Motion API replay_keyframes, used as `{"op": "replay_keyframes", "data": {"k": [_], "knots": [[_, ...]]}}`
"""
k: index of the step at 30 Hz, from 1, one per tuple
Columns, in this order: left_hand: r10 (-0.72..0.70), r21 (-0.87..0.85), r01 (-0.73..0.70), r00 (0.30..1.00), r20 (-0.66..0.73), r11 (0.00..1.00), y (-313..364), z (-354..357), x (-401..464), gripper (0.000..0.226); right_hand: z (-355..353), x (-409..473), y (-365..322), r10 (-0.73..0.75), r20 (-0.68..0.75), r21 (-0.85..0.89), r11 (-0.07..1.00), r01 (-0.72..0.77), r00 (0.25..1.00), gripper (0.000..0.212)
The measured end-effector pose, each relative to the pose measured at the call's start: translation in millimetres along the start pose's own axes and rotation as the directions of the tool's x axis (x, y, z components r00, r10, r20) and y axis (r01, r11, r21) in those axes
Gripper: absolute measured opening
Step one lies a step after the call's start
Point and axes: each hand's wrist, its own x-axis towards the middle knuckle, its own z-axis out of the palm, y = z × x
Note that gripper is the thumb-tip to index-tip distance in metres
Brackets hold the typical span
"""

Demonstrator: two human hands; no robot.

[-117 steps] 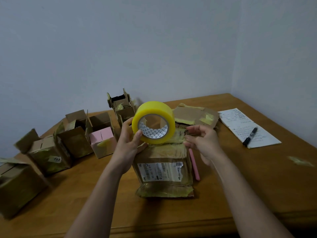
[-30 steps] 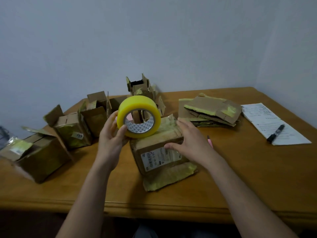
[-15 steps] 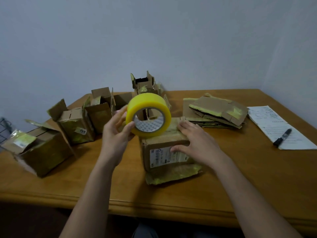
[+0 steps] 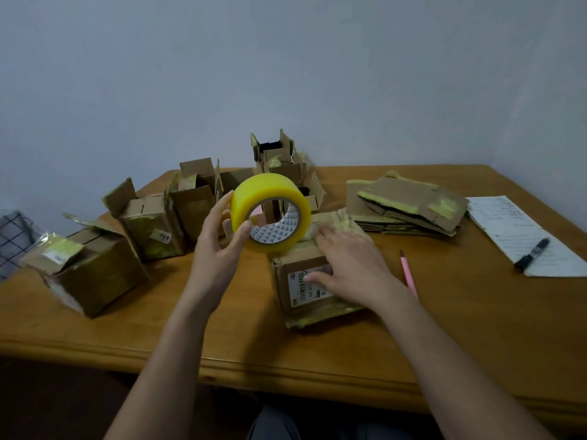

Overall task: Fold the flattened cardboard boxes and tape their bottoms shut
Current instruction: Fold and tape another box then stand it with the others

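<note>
Gripping the yellow tape roll [image 4: 270,212] between thumb and fingers, the left hand [image 4: 216,249] holds it just above the box [image 4: 305,281]. The right hand [image 4: 346,268] lies flat and spread on that box's top. Right of the box lies a pink pencil [image 4: 408,274]; behind it, flattened boxes [image 4: 406,204] are stacked.

Your left hand [image 4: 219,249] grips the yellow tape roll [image 4: 270,214] above the table [image 4: 476,312]; your right hand [image 4: 349,268] lies flat on the box [image 4: 305,281]. Flattened boxes [image 4: 403,204] sit at two o'clock, folded boxes [image 4: 152,227] at ten.
</note>
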Motion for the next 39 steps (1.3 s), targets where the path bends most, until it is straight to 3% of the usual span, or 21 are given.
{"op": "replay_keyframes", "data": {"k": [4,16,22,24,27,28,33,37,39], "knots": [[0.025,-0.024,-0.026,0.999,-0.032,0.999,6.8,-3.1,-1.4,0.057,1.7,-0.3,4.0,0.015,-0.024,0.002,1.000,-0.015,1.000,0.085],[-0.016,0.167,0.028,0.997,-0.071,0.986,11.1,-67.7,-13.9,0.057,-1.6,-7.3,27.3,0.068,0.070,0.129,0.989,-0.076,0.995,0.081],[-0.088,0.140,0.093,0.995,-0.041,0.986,-10.6,-56.6,-30.8,0.053,-8.5,-9.1,23.3,0.076,0.120,0.005,0.997,-0.077,0.990,0.082],[-0.123,0.138,0.125,0.992,-0.021,0.983,-20.1,-53.1,-33.7,0.051,-12.7,-8.3,16.8,0.101,0.145,-0.026,0.995,-0.098,0.984,0.093],[-0.216,0.148,0.211,0.976,0.015,0.966,-33.9,-42.9,-38.1,0.045,-12.9,-7.1,-1.6,0.174,0.118,-0.046,0.984,-0.170,0.978,0.126],[-0.251,0.148,0.245,0.968,0.021,0.958,-37.8,-39.8,-38.6,0.043,-9.2,-7.1,-7.0,0.188,0.089,-0.058,0.981,-0.184,0.978,0.126],[-0.280,0.209,0.269,0.960,0.020,0.940,-39.9,-36.1,-32.0,0.031,7.3,-12.4,-9.9,0.179,-0.048,-0.035,0.983,-0.181,0.983,0.098],[-0.164,0.365,0.196,0.980,-0.116,0.910,-30.8,-25.7,-23.2,0.033,11.1,-11.3,-14.7,0.079,-0.081,0.033,0.997,-0.076,0.994,0.069],[-0.101,0.419,0.126,0.992,-0.082,0.899,-23.8,-19.6,-18.2,0.030,11.7,-10.8,-17.8,0.046,-0.101,0.077,0.996,-0.038,0.994,0.057]]}}
